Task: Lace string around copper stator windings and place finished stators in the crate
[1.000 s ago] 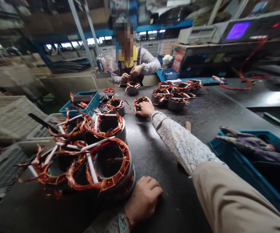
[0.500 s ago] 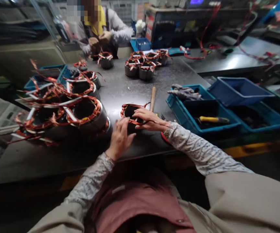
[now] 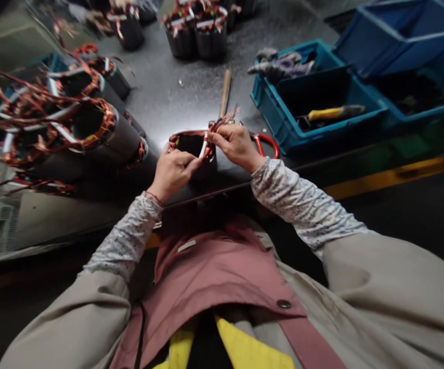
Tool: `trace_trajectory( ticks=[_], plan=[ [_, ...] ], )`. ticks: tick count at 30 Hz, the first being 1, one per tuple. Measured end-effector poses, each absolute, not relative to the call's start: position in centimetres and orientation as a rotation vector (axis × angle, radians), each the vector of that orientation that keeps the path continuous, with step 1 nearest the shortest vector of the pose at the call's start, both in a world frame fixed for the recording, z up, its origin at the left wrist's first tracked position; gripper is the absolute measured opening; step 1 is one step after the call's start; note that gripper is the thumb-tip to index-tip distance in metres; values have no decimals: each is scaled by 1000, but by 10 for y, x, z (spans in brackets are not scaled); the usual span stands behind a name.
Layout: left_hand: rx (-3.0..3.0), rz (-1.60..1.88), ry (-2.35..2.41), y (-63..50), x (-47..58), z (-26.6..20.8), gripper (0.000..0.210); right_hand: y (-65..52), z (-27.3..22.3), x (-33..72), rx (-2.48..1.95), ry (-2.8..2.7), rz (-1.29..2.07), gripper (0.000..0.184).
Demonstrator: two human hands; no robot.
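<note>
A motor stator with copper windings round its upper rim stands near the table's front edge between my hands. My left hand grips the near left side of that rim, thumb and fingers pressed at the winding. My right hand is closed on the bunch of copper wire leads rising from the rim's right side. A white sleeve lies across the winding between both hands. Just behind, a wooden handle rests on the table. Red tool handles lie right of my right hand.
Several wound stators are stacked at left, trailing long leads. More stators stand at the back. Blue bins at right hold a yellow-handled tool and gloves. Another person's hand shows at the top left.
The view has tilted down. My right hand has gone from lying over the stator to pinching its leads; my left hand, open beside it before, has closed on the rim.
</note>
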State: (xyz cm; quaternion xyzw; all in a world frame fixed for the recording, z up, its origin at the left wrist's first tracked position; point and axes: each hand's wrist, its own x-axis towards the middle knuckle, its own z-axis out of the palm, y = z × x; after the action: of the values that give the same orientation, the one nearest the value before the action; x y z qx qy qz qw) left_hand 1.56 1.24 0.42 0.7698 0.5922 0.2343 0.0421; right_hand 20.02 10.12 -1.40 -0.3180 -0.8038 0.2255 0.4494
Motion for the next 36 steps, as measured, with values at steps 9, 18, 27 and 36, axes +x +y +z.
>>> trace_trajectory(
  ticks=[9, 18, 27, 36],
  plan=[
    [2296, 883, 1855, 6, 23, -6, 23, -28, -119, 272, -1326, -1780, 886, 15],
    [1653, 816, 1503, -83, 78, -94, 27, 14, -147, 250, -1346, -1457, 1693, 30],
    [18, 667, 1006, -25, 143, -98, 29, 13, -122, 277, -1352, -953, 1833, 24],
    [-143, 947, 938, -2, 160, -98, 37, -69, -114, 350, -1386, -927, 1927, 51]
  ],
)
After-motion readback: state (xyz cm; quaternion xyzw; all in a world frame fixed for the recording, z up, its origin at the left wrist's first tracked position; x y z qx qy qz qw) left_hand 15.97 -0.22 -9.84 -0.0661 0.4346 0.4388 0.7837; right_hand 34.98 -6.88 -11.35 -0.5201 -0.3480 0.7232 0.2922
